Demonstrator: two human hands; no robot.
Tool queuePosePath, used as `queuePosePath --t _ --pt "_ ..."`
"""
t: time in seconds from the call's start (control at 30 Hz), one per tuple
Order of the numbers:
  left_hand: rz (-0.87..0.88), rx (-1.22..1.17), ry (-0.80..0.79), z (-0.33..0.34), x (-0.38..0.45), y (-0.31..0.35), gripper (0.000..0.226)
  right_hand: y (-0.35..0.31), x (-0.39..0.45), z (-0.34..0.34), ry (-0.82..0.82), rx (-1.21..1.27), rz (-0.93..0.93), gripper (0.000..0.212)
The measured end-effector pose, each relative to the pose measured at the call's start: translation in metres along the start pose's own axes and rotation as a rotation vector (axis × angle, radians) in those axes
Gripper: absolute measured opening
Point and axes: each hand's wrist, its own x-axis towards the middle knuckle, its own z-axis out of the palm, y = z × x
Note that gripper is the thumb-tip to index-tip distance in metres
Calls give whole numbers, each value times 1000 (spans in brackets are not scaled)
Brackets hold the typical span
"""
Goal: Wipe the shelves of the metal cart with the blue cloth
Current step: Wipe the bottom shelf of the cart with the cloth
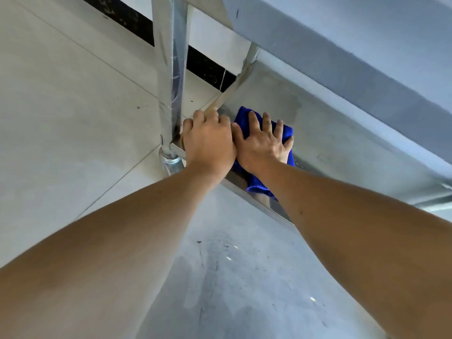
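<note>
The metal cart's lower shelf (325,143) lies under an upper shelf (367,52) that overhangs it from the right. A folded blue cloth (287,133) lies flat on the lower shelf near its left corner, and one end droops over the front rim. My right hand (263,145) presses on the cloth with fingers spread. My left hand (208,140) curls over the shelf's corner rim beside the upright post (170,69), touching my right hand.
The post ends in a round metal foot (170,160) on the pale tiled floor (61,106). A black skirting strip (208,67) runs along the wall behind. Scuffed grey floor (244,277) lies in front of the shelf.
</note>
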Motion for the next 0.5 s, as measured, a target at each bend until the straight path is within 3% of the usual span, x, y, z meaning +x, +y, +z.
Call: queuePosePath --t 0.2,0.5 --pt "1 -47 -26 16 3 18 41 0 54 -4 40 18 28 67" --pt "60 -12 78 29 0 16 34 0 133 -12 102 9 60 60"
